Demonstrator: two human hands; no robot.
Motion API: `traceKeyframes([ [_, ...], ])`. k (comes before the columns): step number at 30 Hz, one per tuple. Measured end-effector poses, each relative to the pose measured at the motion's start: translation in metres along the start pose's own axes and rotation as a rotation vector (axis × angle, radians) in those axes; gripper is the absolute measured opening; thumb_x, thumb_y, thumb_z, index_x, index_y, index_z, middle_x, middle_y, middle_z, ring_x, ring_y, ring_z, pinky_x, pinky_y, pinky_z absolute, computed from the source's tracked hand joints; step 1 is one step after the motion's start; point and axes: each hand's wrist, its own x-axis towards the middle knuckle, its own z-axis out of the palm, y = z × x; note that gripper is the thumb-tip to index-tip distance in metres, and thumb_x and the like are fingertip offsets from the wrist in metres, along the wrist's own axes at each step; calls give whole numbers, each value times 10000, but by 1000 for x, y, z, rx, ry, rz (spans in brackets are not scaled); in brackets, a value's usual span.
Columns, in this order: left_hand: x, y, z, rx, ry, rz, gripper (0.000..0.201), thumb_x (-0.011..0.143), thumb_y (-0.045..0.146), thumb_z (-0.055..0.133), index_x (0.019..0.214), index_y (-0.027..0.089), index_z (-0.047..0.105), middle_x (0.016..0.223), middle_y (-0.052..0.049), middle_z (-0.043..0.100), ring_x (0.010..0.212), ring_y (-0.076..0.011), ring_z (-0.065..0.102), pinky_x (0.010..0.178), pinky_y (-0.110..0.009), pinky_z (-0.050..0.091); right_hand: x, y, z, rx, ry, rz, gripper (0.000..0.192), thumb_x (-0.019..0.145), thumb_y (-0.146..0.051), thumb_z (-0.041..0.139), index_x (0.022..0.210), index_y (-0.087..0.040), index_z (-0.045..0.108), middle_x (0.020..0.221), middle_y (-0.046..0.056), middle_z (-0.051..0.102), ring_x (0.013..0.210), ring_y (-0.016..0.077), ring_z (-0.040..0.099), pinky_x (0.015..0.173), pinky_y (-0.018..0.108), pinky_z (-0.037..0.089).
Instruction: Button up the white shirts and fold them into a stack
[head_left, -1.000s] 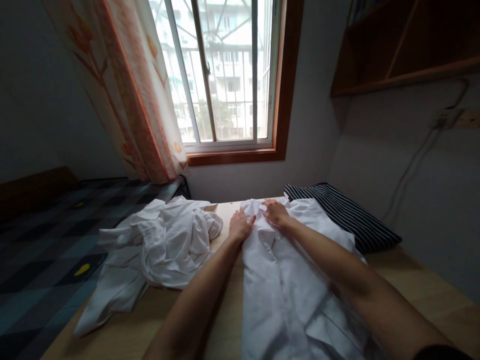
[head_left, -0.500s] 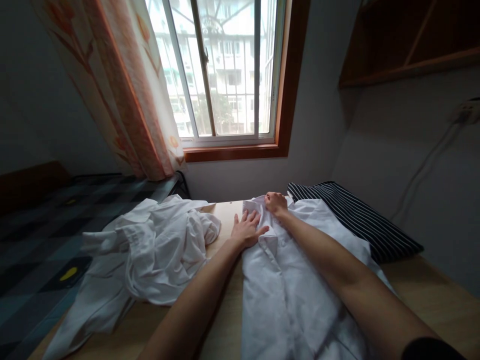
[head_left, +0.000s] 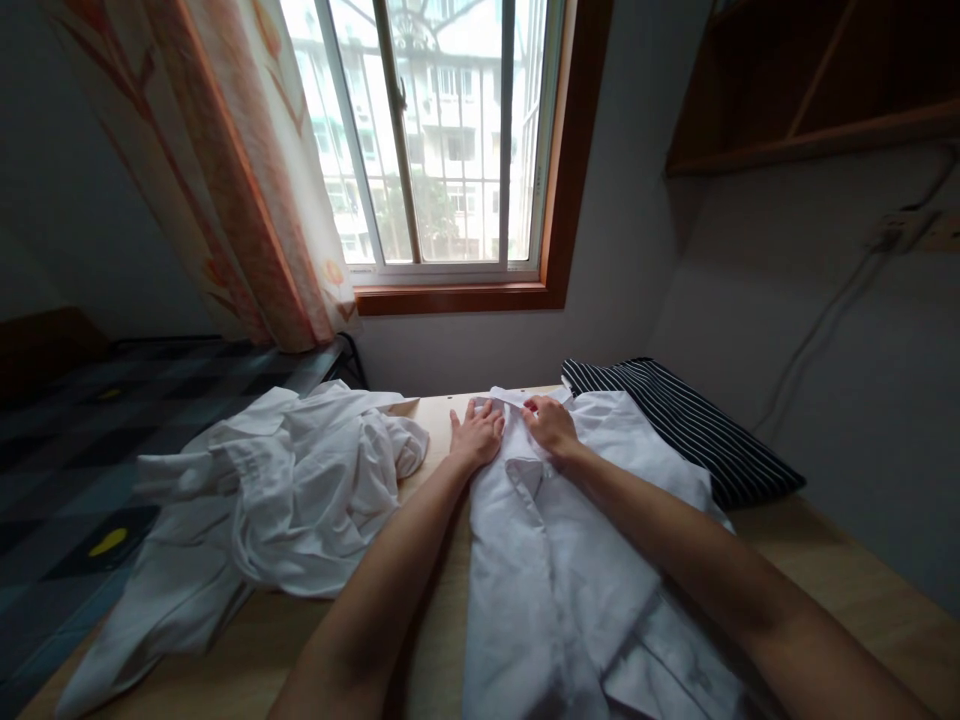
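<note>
White shirt (head_left: 555, 560) lies flat on the desk (head_left: 862, 590), long axis running away from the person. Left hand (head_left: 475, 436) presses beside the collar, fingers spread; right hand (head_left: 551, 425) pinches the collar edge.

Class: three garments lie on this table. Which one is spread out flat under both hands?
The white shirt in the middle. The white garment beside it is crumpled, and the striped cloth is dark and untouched.

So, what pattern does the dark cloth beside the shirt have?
The dark cloth has thin white stripes, seen in the head view.
</note>
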Motion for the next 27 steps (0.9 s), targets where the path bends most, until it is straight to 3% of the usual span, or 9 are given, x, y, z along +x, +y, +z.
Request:
traceKeyframes([
  [3,5,-1,2,32,6,62,497,966,399,235,1414,297,425,1555,-14,288,1450,-290,171,1112,-661,112,-16,-5,-2,186,-87,124,375,866,-462,551,1113,-185,601,996,76,689,910,216,631,761,278,428],
  [6,10,-3,2,32,-21,69,518,956,458,258,1434,304,388,1564,-22,267,1441,-297,196,1095,-671,149,-25,-7,-5,258,-146,115,378,758,-300,663,1105,-173,583,945,58,677,860,195,624,729,254,421],
  [9,14,-4,0,29,-50,59,566,944,543,227,1453,328,353,1577,-23,229,1445,-312,172,1078,-699,125,-31,-7,-7,272,-156,104,316,739,-167,619,1054,-172,589,920,46,669,827,170,613,717,236,416],
  [12,18,0,-1,47,-90,49,614,915,624,207,1468,377,311,1584,-34,208,1439,-361,151,1018,-767,96,-40,-8,-8,163,-118,86,235,812,-158,523,1032,-195,599,906,56,676,862,191,621,758,266,416],
  [17,22,13,1,112,-100,-16,605,863,697,258,1370,433,455,1555,-74,266,1401,-445,170,915,-821,146,-61,-8,-16,-66,-198,85,250,900,-209,428,1066,-220,615,965,100,691,921,246,644,775,334,439],
  [20,23,16,0,113,-95,-19,614,862,702,242,1367,431,460,1556,-78,261,1398,-456,164,917,-820,137,-71,-8,-29,-123,-171,-43,251,914,-223,433,1029,-201,655,1042,119,677,978,250,633,818,348,455],
  [23,22,12,-2,110,-142,13,647,862,707,246,1428,423,377,1585,-62,194,1418,-450,110,952,-807,104,-79,-9,-36,-48,-89,-333,318,951,-291,421,1161,-183,635,1306,125,572,1186,243,536,987,372,403],
  [27,19,5,-6,115,-175,67,660,873,700,230,1469,424,290,1599,-31,143,1433,-428,83,980,-792,87,-100,-6,-32,40,-313,-766,418,970,-348,414,1361,-230,506,1440,80,475,1357,246,381,1124,454,258],
])
